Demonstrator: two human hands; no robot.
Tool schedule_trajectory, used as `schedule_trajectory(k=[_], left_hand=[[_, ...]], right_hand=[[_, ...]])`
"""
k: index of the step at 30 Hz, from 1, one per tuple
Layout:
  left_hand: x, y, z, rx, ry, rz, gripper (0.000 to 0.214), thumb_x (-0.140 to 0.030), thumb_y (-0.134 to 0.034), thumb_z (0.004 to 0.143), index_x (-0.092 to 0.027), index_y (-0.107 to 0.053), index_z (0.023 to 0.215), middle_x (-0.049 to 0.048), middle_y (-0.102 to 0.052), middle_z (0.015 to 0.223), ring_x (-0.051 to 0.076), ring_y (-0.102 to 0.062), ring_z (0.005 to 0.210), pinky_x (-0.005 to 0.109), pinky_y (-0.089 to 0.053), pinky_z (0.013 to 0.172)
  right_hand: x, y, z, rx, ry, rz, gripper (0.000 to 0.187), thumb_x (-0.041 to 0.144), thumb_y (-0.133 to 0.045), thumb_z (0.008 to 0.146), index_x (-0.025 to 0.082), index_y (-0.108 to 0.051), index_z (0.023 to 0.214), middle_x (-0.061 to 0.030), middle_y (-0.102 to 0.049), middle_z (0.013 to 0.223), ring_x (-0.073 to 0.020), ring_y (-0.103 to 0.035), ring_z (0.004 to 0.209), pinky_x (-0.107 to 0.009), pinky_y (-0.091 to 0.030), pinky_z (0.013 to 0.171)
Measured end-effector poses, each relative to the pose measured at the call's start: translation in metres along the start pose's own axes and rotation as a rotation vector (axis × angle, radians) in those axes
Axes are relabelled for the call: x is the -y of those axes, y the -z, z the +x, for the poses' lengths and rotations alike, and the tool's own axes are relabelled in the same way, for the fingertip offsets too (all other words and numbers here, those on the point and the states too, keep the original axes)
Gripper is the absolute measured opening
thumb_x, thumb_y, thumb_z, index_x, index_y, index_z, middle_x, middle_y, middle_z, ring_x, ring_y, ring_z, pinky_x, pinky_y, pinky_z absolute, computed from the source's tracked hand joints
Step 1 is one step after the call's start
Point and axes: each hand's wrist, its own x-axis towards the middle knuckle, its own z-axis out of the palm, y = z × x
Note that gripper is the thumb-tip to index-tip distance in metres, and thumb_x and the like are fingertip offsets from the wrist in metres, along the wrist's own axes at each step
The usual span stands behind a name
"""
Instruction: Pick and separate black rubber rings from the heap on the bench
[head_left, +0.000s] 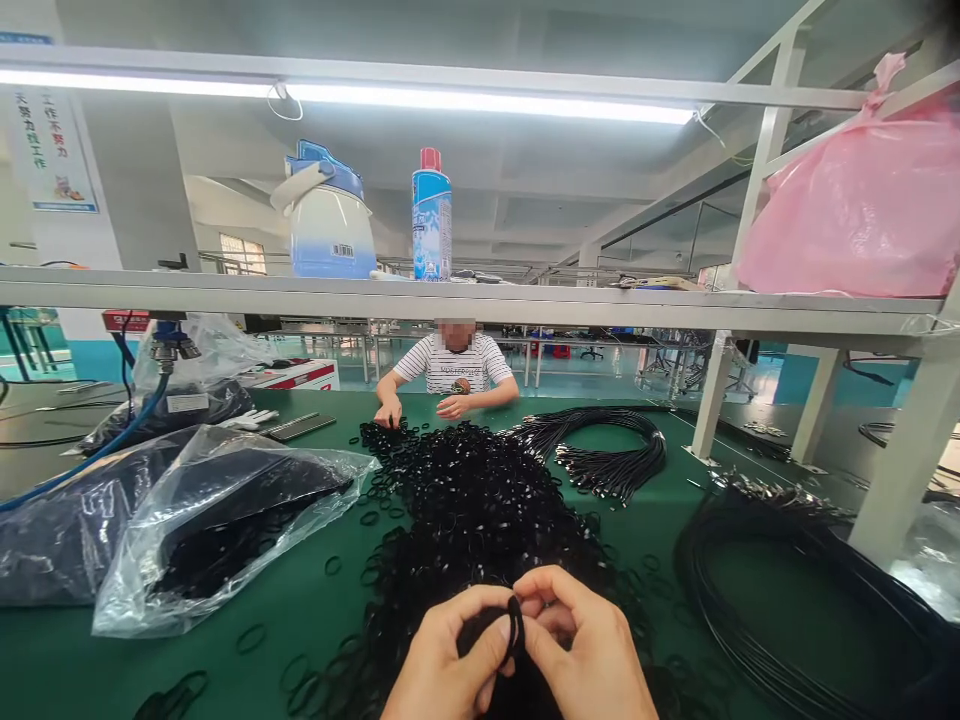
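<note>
My left hand [444, 660] and my right hand [589, 650] meet at the bottom centre, fingers pinched together on a small black rubber ring [514, 622] held upright between them. Just beyond my hands a large heap of black rubber rings [465, 500] spreads over the green table [300, 590]. Loose rings lie scattered around the heap's edges.
Clear plastic bags of black parts [217, 520] lie at the left. Bundles of black cords [607, 450] lie at centre right, and more black cables [765, 590] at right. A person in a striped shirt [454, 365] works opposite. A shelf [465, 295] holds a jug, a bottle, a pink bag.
</note>
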Motion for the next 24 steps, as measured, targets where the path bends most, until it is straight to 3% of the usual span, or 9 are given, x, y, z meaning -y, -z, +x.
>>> schedule_trajectory(k=[5, 11, 14, 16, 20, 22, 24], left_hand=[[0.001, 0.001, 0.0, -0.082, 0.01, -0.044, 0.036, -0.05, -0.065, 0.071, -0.015, -0.061, 0.08, -0.0042, -0.052, 0.054, 0.003, -0.031, 0.037, 0.015, -0.017, 0.036], [0.005, 0.004, 0.005, -0.052, 0.112, -0.151, 0.031, -0.045, -0.063, 0.074, -0.015, -0.057, 0.079, -0.0031, -0.053, 0.054, 0.001, -0.026, 0.036, 0.015, -0.015, 0.036], [0.003, 0.005, 0.005, -0.058, 0.16, -0.211, 0.026, -0.039, -0.062, 0.075, -0.015, -0.057, 0.079, -0.0031, -0.053, 0.053, 0.001, -0.025, 0.037, 0.015, -0.013, 0.036], [0.001, 0.004, 0.004, -0.042, 0.176, -0.295, 0.023, -0.035, -0.063, 0.075, -0.014, -0.059, 0.082, -0.0007, -0.056, 0.058, 0.002, -0.028, 0.04, 0.014, -0.015, 0.037], [0.0, 0.003, 0.002, 0.008, 0.139, -0.421, 0.024, -0.03, -0.067, 0.073, -0.012, -0.064, 0.089, 0.0029, -0.06, 0.068, 0.005, -0.039, 0.049, 0.014, -0.026, 0.04], [0.002, 0.003, 0.002, 0.002, 0.13, -0.441, 0.027, -0.028, -0.069, 0.07, -0.011, -0.065, 0.092, 0.0018, -0.059, 0.064, 0.007, -0.044, 0.051, 0.015, -0.031, 0.042], [0.004, 0.003, 0.002, -0.011, 0.131, -0.417, 0.031, -0.029, -0.069, 0.07, -0.012, -0.065, 0.095, 0.0009, -0.059, 0.06, 0.008, -0.045, 0.049, 0.017, -0.034, 0.043]], right_hand=[[-0.001, 0.005, 0.001, -0.031, 0.114, -0.143, 0.015, 0.013, -0.051, 0.074, 0.021, -0.064, 0.078, 0.0008, -0.064, 0.071, -0.0133, -0.062, 0.061, -0.02, -0.048, 0.057], [-0.004, 0.033, 0.008, -0.199, 0.259, -0.391, 0.027, 0.02, -0.04, 0.086, 0.022, -0.064, 0.098, -0.0053, -0.066, 0.097, -0.0197, -0.062, 0.088, -0.03, -0.049, 0.079], [-0.004, 0.044, 0.009, -0.313, 0.237, -0.421, 0.032, 0.022, -0.035, 0.087, 0.022, -0.063, 0.103, -0.0069, -0.066, 0.103, -0.0224, -0.06, 0.096, -0.037, -0.045, 0.087], [-0.002, 0.044, 0.01, -0.228, 0.141, -0.343, 0.031, 0.022, -0.038, 0.086, 0.022, -0.063, 0.103, -0.0056, -0.067, 0.098, -0.0212, -0.062, 0.09, -0.035, -0.047, 0.082], [0.002, 0.025, 0.005, 0.187, 0.033, -0.138, 0.029, 0.012, -0.045, 0.077, 0.021, -0.066, 0.096, -0.0021, -0.068, 0.082, -0.0163, -0.063, 0.069, -0.026, -0.05, 0.064], [0.003, 0.015, 0.003, 0.232, 0.064, -0.164, 0.03, 0.007, -0.047, 0.073, 0.02, -0.067, 0.09, -0.0018, -0.068, 0.082, -0.0153, -0.062, 0.066, -0.024, -0.049, 0.061], [0.004, 0.012, 0.002, 0.16, 0.099, -0.225, 0.027, 0.007, -0.047, 0.073, 0.02, -0.068, 0.083, -0.0017, -0.068, 0.081, -0.0157, -0.063, 0.068, -0.024, -0.048, 0.064]])
